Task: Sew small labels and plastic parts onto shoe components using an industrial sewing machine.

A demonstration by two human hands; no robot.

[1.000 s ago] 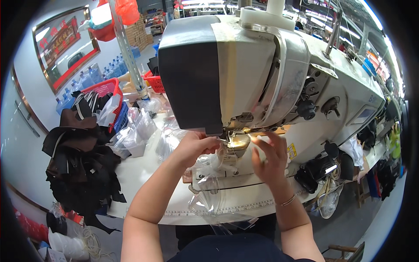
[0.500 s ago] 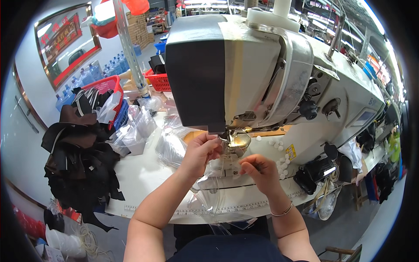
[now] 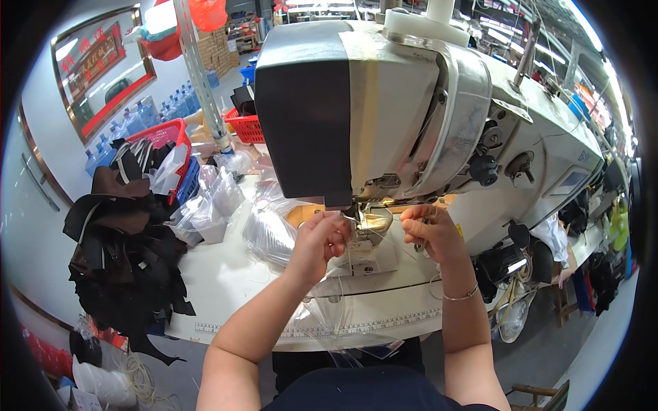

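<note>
Pinching thread at needle, left hand point(image 3: 327, 240) & right hand point(image 3: 430, 229) both closed; red-framed sign point(image 3: 103, 65) upper left, clear bags point(image 3: 212, 202) by red basket point(image 3: 168, 137)

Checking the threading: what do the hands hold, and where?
Left hand and right hand each pinch a thin thread beside the needle; exact grip unclear.

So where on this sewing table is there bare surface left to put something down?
The white table is bare between the dark fabric pile and the left hand, down to the ruler strip at its front edge. Crowded: clear plastic bags and red baskets behind it, and around the presser foot, where the right hand also works.
</note>
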